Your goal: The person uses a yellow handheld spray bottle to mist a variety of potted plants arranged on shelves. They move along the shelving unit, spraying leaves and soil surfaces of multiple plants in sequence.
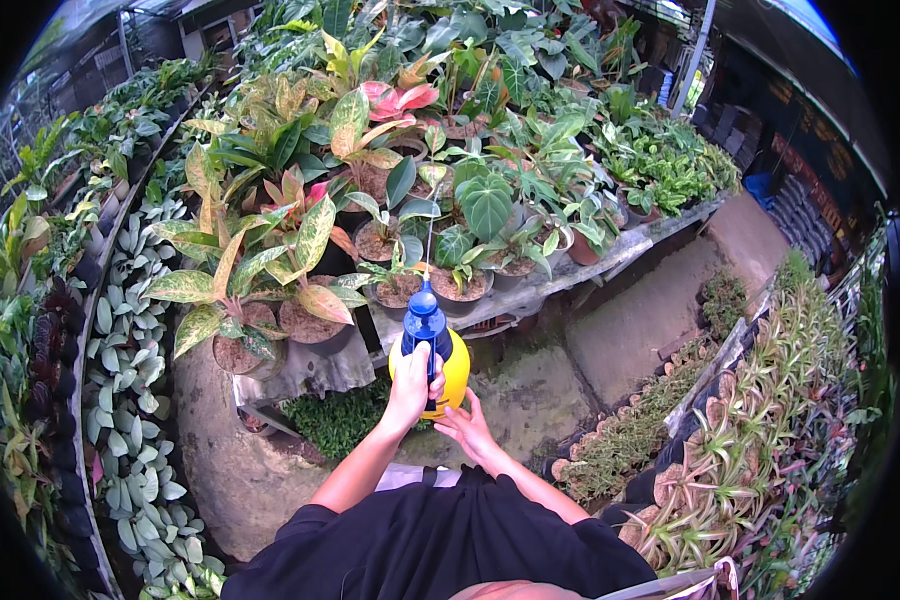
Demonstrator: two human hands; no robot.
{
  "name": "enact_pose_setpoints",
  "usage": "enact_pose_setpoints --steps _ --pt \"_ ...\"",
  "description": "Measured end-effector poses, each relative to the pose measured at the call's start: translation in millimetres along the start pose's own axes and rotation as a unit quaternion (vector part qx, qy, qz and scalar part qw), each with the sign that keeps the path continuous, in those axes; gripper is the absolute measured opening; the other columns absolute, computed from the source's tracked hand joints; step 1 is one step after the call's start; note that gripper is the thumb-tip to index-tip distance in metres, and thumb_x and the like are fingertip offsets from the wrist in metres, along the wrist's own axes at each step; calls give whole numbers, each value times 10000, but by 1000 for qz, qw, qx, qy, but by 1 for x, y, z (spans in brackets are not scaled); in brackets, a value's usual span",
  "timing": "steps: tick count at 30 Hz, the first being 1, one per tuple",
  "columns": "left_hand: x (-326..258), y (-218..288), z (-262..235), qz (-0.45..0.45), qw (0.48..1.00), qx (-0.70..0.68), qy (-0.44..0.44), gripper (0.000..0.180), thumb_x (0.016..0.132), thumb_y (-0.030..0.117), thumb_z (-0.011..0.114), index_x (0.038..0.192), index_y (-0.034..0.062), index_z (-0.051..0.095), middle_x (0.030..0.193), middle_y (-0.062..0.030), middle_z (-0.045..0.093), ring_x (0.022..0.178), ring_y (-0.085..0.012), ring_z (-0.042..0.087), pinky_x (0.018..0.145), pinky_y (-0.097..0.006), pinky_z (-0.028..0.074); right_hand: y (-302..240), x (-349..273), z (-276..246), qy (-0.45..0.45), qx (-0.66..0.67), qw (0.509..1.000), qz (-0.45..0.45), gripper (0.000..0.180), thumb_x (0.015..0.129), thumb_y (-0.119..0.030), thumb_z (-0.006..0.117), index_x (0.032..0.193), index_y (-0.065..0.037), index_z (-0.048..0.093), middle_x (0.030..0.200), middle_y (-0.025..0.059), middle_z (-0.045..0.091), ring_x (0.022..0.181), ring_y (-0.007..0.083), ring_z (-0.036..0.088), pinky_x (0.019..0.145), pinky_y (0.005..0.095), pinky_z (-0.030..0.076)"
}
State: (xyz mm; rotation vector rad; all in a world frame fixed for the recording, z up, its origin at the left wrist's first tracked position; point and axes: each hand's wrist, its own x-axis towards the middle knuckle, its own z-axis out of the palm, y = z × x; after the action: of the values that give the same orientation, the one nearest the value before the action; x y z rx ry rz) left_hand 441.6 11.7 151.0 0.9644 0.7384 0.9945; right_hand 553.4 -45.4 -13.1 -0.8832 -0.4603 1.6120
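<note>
One yellow spray bottle [457, 368] is occupying frame centre: your left hand [411, 388] is gripping its blue head [426, 322]; your loosely open right hand [469, 430] is apparently steadying it for aiming at potted plants [486, 206].

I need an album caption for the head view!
Left hand gripping a yellow-and-blue spray bottle, aimed at potted plants.

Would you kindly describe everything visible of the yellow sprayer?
The hand sprayer has a rounded yellow tank and blue head, apparently plastic. Its nozzle points away toward the potted plants, a thin pale streak, seemingly water, leaving it. The left hand grips it; the open right hand is at the tank's lower right.
</note>
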Motion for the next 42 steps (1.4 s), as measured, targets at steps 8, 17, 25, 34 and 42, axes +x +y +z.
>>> enact_pose_setpoints --steps 8,17,25,34,42 --pt "-1 3 -10 -16 1000 7 19 312 881 317 318 704 68 381 475 2 351 363 -79 318 371 -208 289 11 -1 9 -15 13 999 43 752 791 -121 578 1297 -150 22 1110 175 449 951 287 525 817 411 441" --pt "5 21 -19 20 1000 10 3 344 885 350 317 696 70 382 475 9 354 375 -69 313 379 -199 283 -1 21 23 -31 6 999 17 765 790 -109 577 1297 -149 6 1103 165 444 934 270 522 814 407 438" --pt "18 19 -41 -19 1000 17 7 370 882 328 311 661 54 424 445 -3 380 353 -93 337 366 -221 294 20 22 35 -10 33 999 37 759 785 -116 586 1290 -157 21 1101 170 445 943 282 519 815 413 437" --pt "40 45 -70 -40 999 0 -18 346 872 323 334 669 53 410 454 -2 369 357 -91 329 366 -215 288 25 47 67 14 47 999 8 759 788 -118 582 1286 -149 11 1082 196 446 911 296 533 798 413 448" --pt "58 73 -87 -49 997 5 -57 301 884 318 316 715 84 403 476 15 353 381 -74 315 390 -205 288 17 62 99 48 49 998 -19 760 791 -132 580 1291 -139 7 1094 194 437 906 295 537 796 415 449"
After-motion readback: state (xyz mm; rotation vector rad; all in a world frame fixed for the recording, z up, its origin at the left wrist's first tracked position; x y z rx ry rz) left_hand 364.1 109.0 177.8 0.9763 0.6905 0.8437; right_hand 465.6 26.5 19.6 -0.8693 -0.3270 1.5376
